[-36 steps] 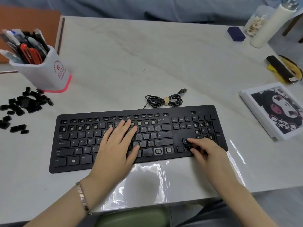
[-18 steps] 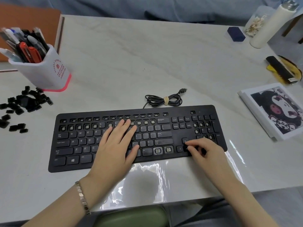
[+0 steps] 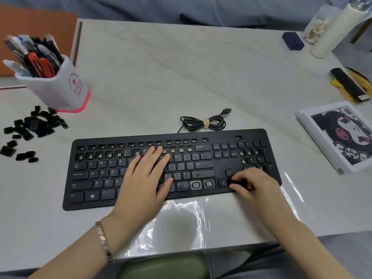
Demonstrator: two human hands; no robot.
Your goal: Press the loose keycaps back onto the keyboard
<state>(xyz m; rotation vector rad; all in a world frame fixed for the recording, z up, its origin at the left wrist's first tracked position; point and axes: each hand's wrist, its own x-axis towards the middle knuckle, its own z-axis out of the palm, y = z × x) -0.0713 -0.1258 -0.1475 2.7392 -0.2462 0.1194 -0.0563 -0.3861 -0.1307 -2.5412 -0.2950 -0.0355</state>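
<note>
Nearest to us, a bracelet (image 3: 104,240) sits on the left wrist, and both forearms reach over the front edge of the surface (image 3: 181,67).

The left hand (image 3: 145,178) lies flat, palm down, on the middle of the keyboard (image 3: 84,200). Its fingers (image 3: 159,156) are straight and slightly spread, holding nothing, with the tips up at the number row and the thumb near the bottom row.

The right hand (image 3: 255,186) is bent at the knuckles over the arrow keys. Its fingers (image 3: 241,175) are curled, and the index tip and thumb tip are drawn close together around a dark key spot just right of the left-arrow key. We cannot tell whether they pinch a keycap or only press on one.

Around the hands we see bare sockets: most of the top row, much of the number row, two spots right of the right Alt key, and several in the numpad.

Behind the keyboard lies its cable (image 3: 203,123), coiled and tied.

The loose keycaps (image 3: 36,125) lie in a scattered heap on the surface to the far left, well apart from both hands. Nothing lies between them and the keyboard.

Just behind the heap stands a pen cup (image 3: 60,91). At the right edge lies a print (image 3: 342,135). Farther back are a blue box (image 3: 292,40) and a white bottle (image 3: 330,33).
</note>
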